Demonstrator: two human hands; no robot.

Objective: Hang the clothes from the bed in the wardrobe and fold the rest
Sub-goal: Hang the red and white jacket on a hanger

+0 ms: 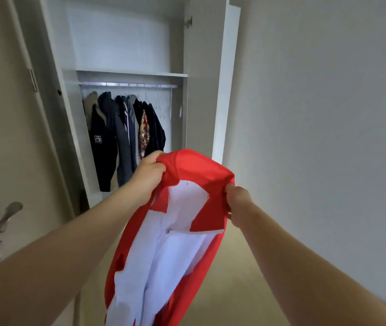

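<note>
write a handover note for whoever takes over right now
Hands: left hand grips the red garment at one side of its top; right hand grips the other side.
It is held up facing the open wardrobe; no hanger visible in it.
Done: dark clothes hang at the left of the rail.
Left: probably take a bare hanger at the rail's right and hang this one. Bed not in view.

A red-and-white garment (182, 243) hangs lengthwise, collar end uppermost, before the open wardrobe (116, 43), whose rail carries dark clothes (121, 132).
</note>
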